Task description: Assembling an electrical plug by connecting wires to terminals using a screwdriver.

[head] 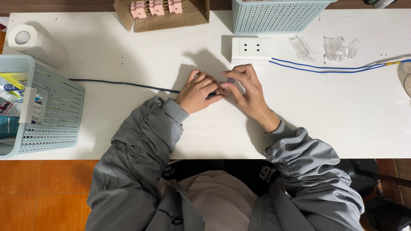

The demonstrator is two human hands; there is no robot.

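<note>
My left hand (198,90) and my right hand (248,90) meet at the middle of the white table (342,115). Together they pinch a small dark part (230,80) at the end of a dark cable (124,84) that runs off to the left. The left hand's fingers curl around the cable end; the right hand's thumb and forefinger close on the small part. Most of the part is hidden by my fingers. Just beyond my hands lies a white two-socket outlet block (251,49).
Blue wires (325,68) trail right from the outlet block. Clear plastic bags (338,47) lie at the back right. A pale blue basket (278,16) and a cardboard box with pink parts (160,13) stand at the back; another basket (47,107) and a paper roll (34,40) at left.
</note>
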